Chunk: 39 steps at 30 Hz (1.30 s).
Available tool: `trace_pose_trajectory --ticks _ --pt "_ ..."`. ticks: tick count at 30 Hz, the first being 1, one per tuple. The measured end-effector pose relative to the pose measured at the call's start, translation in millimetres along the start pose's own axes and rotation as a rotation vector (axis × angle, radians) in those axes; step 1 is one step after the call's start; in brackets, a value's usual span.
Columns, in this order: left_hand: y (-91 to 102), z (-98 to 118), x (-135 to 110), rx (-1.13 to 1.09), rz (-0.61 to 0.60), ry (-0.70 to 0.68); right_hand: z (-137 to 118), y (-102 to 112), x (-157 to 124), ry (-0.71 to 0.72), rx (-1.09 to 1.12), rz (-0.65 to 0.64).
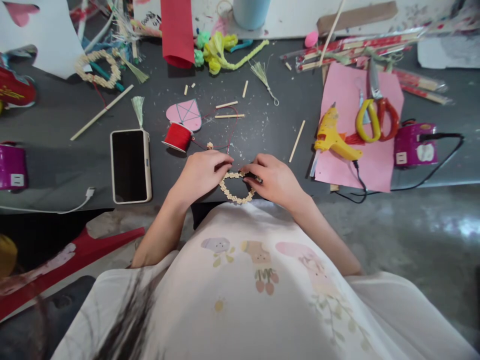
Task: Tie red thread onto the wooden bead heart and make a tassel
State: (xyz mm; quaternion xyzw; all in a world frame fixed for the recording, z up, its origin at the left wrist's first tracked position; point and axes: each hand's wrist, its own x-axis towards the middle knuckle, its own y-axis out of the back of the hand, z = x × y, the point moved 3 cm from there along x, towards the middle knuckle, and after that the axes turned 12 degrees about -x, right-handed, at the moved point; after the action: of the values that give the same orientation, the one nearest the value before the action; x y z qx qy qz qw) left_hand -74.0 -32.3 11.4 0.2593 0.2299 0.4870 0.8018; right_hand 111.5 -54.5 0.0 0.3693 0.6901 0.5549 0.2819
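Observation:
A small beaded-looking ring of pale wooden bits point(237, 200) lies at the table's near edge, between my hands. My right hand point(276, 181) pinches its upper right side with thumb and fingers. My left hand point(202, 175) has its fingers closed at the ring's upper left; whether they grip the ring or the thin red thread by them cannot be made out. That thread loops up from near my fingertips, close to a red thread spool point(177, 137). Behind the spool lies a pink paper heart point(184, 115) with dark lines. A tiny pale cluster point(210, 146) sits just beyond my left hand.
A phone point(129, 166) lies left. On pink paper point(352, 170) at right are a yellow glue gun point(332, 132) and scissors point(374, 85). Short sticks point(297, 141) and tassels point(263, 80) are scattered around. Another wooden ring point(83, 72) lies far left. A purple box point(416, 144) has a cable.

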Motion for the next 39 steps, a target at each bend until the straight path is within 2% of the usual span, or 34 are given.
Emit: trace_pose_trajectory --ticks 5,18,23,31,36,39 --pt "-4.8 -0.2 -1.5 -0.031 -0.063 0.01 0.3 -1.7 3.4 0.001 -0.006 -0.018" --pt "-12.4 -1.7 0.8 0.012 -0.109 -0.011 2.1 -6.7 8.7 0.024 0.05 -0.055" --pt "-9.9 -1.9 0.1 -0.022 -0.086 -0.026 3.1 -6.3 8.6 0.055 0.062 -0.038" --pt "5.5 -4.2 6.2 -0.159 -0.003 -0.061 4.1 -1.4 2.4 0.112 0.003 0.021" --pt "6.4 -3.4 15.2 -0.197 -0.015 0.004 4.9 -0.8 -1.0 0.148 -0.033 0.059" --pt "3.8 -3.4 21.5 -0.234 -0.081 0.054 3.3 0.7 -1.7 0.165 -0.063 0.066"
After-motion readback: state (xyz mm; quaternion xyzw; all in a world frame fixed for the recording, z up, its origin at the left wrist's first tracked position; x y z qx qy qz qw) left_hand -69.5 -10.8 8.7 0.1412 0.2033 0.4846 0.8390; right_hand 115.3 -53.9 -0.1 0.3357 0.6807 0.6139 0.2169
